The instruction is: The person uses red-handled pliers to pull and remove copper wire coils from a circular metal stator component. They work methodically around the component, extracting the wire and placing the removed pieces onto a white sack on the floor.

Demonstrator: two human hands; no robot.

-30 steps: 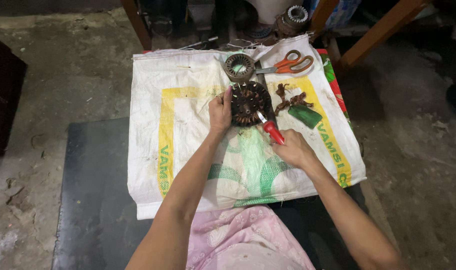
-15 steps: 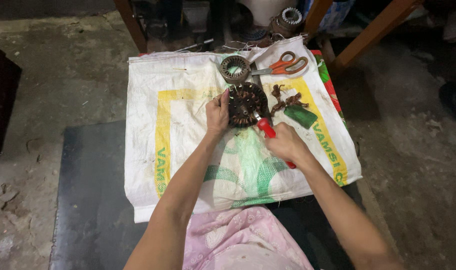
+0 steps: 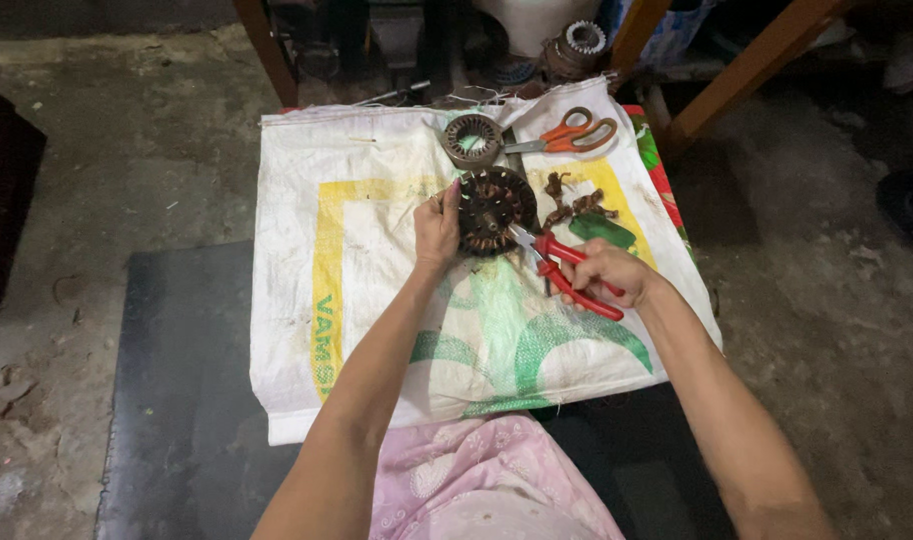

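Head view: dark round motor stator [image 3: 493,208] lies flat on the white woven sack [image 3: 377,300] spread over the worktop, roughly centre-top of the sack, straight ahead of the person. No long axis to speak of, since it's a ring w/ copper windings around the inside.

L hand [image 3: 437,225] sits at the stator's left rim, fingers curled against the edge, touching it and steadying it. R hand [image 3: 602,272] is lower right of the stator, closed around the red handles of the pliers [image 3: 562,270]. Pliers run diagonally, handles down-right in the palm, nose up-left, tip touching or just at the stator's lower-right edge; can't tell if the nose is biting wire.

So stator is between the hands: L hand on it, R hand reaches it only via the tool.

Behind the stator: smaller grey stator ring [image 3: 473,140], orange-handled scissors [image 3: 572,133], scraps of copper wire [image 3: 574,203], a green flat piece [image 3: 602,230], all on the sack.
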